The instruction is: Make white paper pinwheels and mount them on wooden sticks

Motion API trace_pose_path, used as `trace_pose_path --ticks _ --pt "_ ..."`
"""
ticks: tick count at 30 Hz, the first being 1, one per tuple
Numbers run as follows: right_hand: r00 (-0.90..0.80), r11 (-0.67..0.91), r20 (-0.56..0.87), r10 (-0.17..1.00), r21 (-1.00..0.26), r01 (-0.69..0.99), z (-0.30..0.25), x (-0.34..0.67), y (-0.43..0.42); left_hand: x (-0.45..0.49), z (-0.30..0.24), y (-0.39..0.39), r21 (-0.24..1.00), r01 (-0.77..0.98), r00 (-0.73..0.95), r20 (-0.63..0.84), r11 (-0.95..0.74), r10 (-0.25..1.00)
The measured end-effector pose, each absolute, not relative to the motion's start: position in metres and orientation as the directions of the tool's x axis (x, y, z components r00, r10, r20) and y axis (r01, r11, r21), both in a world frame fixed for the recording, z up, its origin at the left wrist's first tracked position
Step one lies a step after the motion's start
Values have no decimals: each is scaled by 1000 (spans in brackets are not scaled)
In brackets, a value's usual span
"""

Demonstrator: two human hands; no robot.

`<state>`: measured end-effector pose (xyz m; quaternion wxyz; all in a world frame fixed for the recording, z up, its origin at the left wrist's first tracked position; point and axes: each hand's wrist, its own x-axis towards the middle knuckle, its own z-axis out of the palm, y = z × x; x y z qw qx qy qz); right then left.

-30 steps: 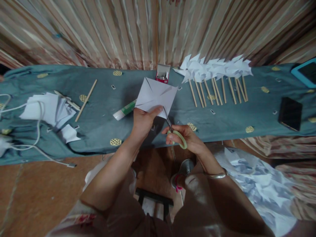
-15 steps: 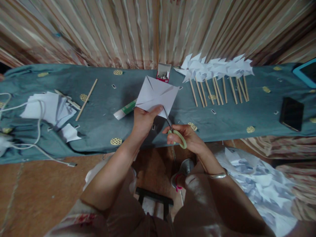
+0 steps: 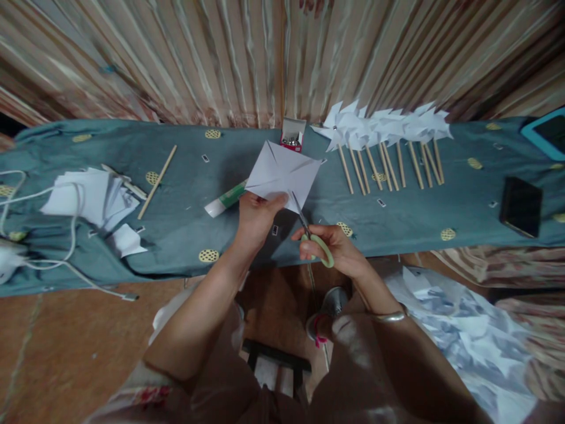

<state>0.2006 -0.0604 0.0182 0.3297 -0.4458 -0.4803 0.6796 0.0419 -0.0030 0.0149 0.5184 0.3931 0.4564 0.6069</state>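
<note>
A square sheet of white paper [image 3: 282, 171] is pinched at its lower left edge by my left hand [image 3: 260, 221], thumb on top. Slits run in from several of its corners. In my right hand [image 3: 335, 247] are scissors [image 3: 326, 252] with light green handles, fingers through the loops. Their blades lie at the paper's lower corner, the tips near my left thumb. Beneath the sheet, partly hidden, a green and white tube [image 3: 225, 199] rests on the cloth. Just behind the paper stands a small open box [image 3: 292, 136] with shiny metal pieces in it.
White paper pinwheels [image 3: 388, 126] on wooden sticks lie in a row at the back right. To the left are a stack of paper sheets [image 3: 79, 200], a loose stick [image 3: 158, 182] and a white cable [image 3: 73, 235]. A dark phone-like object [image 3: 521, 206] lies at the right.
The view has shifted very slightly, so the table sits a little lower. Both hands keep their hold on the paper and scissors, with the blades still at the lower corner.
</note>
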Motion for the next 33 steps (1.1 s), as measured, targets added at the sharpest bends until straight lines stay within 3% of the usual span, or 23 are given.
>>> trace_pose_path --ticks 16,33 --pt "-324 -413 -364 873 -906 -96 15 199 -60 40 17 -3 965 -263 -155 -20 -22 988" --pt "-322 -319 -296 899 -948 -18 14 200 -59 41 17 -8 971 -234 -122 -69 39 990"
